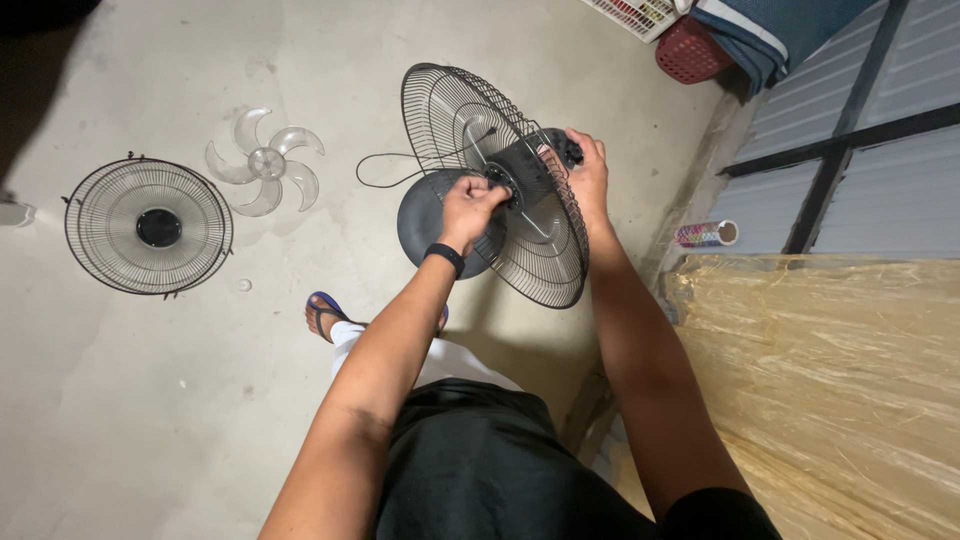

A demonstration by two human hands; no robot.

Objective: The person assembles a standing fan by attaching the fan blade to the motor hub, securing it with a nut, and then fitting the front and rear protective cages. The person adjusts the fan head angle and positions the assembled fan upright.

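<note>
A: What lies farthest left on the concrete floor?

B: A round black wire guard, flat on the floor, with a dark disc at its middle. Just right of it and a little farther off lies a clear plastic fan blade with five vanes, apart from the guard and untouched.

A: And nearer the middle?

B: A foot in a blue sandal stands on the floor, near the fan's round dark base. A thin black cord loops on the floor just left of the fan.

A: Where is the fan itself?

B: At centre, standing on that base, with its rear wire guard tilted up and facing the person. The left hand, a black band on its wrist, is closed in a pinch at the hub in the middle of that guard; what the fingertips have hold of is too small to tell. The right hand reaches around the far side and is wrapped about the black motor housing behind the guard.

A: Anything to the right?

B: A small patterned roll lies by the wall's foot, a sheet of straw-coloured material fills the near right, and far off a red basket sits under a blue cloth.
</note>
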